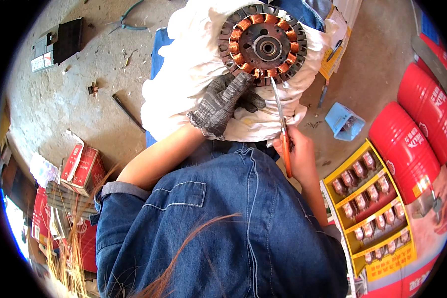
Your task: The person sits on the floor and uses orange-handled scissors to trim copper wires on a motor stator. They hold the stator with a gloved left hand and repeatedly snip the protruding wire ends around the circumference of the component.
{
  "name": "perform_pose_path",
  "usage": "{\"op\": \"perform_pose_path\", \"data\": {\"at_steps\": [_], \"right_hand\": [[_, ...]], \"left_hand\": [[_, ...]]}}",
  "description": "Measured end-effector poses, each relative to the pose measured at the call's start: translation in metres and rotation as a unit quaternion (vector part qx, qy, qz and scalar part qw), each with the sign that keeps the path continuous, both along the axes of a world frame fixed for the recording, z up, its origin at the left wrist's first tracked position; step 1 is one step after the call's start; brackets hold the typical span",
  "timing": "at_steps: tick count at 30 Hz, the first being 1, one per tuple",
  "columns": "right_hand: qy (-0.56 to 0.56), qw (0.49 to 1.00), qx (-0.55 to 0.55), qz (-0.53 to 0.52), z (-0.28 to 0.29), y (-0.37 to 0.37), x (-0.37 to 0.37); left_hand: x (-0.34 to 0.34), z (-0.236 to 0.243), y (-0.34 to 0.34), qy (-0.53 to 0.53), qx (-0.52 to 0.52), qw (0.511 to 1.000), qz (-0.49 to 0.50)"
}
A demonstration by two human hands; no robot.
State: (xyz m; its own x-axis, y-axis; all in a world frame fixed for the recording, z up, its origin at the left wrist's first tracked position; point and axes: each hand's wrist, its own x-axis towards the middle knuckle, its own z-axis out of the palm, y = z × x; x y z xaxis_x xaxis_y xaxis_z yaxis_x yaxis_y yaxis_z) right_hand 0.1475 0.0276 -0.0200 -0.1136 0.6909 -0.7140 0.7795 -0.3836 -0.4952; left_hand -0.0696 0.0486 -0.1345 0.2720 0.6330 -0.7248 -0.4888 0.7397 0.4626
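A round motor stator (237, 34) with a ring of copper windings and a dark slotted rim rests on white cloth over my lap. A bearing sits at its centre. My left hand (223, 102), in a grey knitted glove, grips the lower rim, one finger reaching the windings and others partly hidden. In my bare right hand (300, 151) are long-nose pliers (286, 149) with orange handles. Their thin metal tip meets the lower edge of the windings, just right of the gloved fingers. Exactly what the tip touches is too small to tell.
White cloth (184, 69) covers my knees. On the floor lie pliers (129, 24), a black-and-grey box (57, 44) and a dark bar (128, 113). To the right stand a blue basket (345, 121), red drums (405, 149) and a yellow rack (370, 208) of small packs. A red carton (84, 169) is at left.
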Motion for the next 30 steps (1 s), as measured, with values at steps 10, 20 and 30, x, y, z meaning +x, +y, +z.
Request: {"op": "perform_pose_path", "data": {"at_steps": [10, 20, 30], "right_hand": [[-0.005, 1.000, 0.008, 0.006, -0.006, -0.006, 0.005], [0.002, 0.999, 0.037, -0.036, -0.011, -0.003, 0.003], [-0.037, 0.999, 0.011, 0.009, 0.030, 0.034, 0.005]], "left_hand": [[0.004, 0.000, 0.001, -0.016, -0.036, 0.999, 0.033], [0.000, 0.004, 0.005, -0.109, -0.041, 0.990, 0.074], [0.011, 0.005, 0.027, -0.020, -0.011, 0.999, 0.032]]}}
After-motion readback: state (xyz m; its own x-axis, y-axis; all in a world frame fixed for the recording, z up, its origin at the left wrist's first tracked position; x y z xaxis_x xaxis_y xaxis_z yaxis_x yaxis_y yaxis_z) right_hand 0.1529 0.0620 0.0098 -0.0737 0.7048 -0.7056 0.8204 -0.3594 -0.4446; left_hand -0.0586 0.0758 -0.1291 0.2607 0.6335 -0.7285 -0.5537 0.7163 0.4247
